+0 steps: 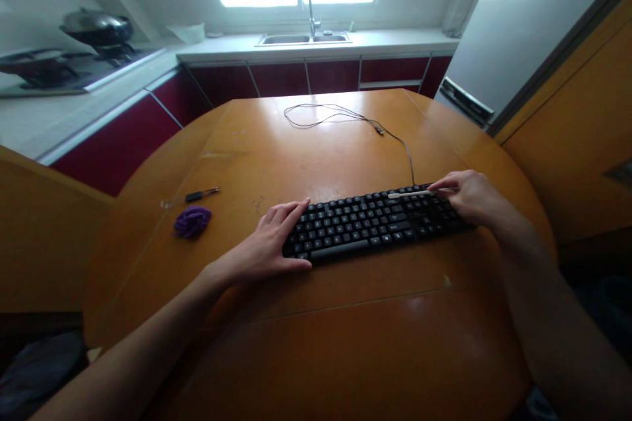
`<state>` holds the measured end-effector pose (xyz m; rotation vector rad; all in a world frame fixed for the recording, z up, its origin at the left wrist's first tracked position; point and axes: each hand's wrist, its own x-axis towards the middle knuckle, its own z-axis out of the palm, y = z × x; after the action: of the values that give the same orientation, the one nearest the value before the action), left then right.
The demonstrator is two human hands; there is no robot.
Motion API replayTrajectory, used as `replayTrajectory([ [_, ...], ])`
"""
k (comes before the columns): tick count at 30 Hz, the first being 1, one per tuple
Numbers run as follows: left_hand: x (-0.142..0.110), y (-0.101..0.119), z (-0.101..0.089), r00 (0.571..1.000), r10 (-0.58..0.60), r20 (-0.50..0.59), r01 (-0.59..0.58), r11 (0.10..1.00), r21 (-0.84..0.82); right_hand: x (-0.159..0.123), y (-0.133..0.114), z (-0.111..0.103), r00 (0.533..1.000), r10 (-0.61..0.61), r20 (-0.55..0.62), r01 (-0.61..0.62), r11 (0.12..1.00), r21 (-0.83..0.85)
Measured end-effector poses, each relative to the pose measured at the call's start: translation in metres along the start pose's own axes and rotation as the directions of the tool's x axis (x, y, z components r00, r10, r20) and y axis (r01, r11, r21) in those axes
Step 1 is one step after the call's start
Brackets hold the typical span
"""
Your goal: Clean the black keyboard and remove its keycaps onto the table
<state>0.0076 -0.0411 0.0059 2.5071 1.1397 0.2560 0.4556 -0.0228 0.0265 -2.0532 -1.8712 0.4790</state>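
Observation:
A black full-size keyboard (355, 227) lies on the wooden table, turned slightly. My left hand (276, 237) grips its left end, fingers along the back corner and thumb by the front edge. Over the right part of the keys, my right hand (464, 194) is closed on a slim white stick with a thicker end, which looks like a toothbrush (412, 194). The tip of this brush rests on or just above the upper keys; contact is hard to tell, and bristles cannot be made out. Part of the number pad is hidden under my right hand.
On the table's left are a purple crumpled cloth or scrunchie (192, 221) and a small black-handled tool (202, 194). The keyboard's cable (340, 112) loops toward the far table edge (316, 96). Beyond stand a sink (303, 39), a stove (93, 66) and a refrigerator (528, 26).

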Motion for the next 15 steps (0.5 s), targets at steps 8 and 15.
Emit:
replayTrajectory([
  [8, 0.001, 0.002, -0.002, 1.000, -0.006, 0.013, 0.006, 1.000, 0.001, -0.020, -0.006, -0.016, 0.994, 0.106, 0.005, -0.105, 0.985, 0.136],
  [15, 0.001, 0.002, -0.003, 1.000, -0.010, 0.016, 0.010, 1.000, 0.007, -0.042, -0.021, -0.009, 0.998, -0.058, 0.030, 0.058, 0.998, -0.025],
])
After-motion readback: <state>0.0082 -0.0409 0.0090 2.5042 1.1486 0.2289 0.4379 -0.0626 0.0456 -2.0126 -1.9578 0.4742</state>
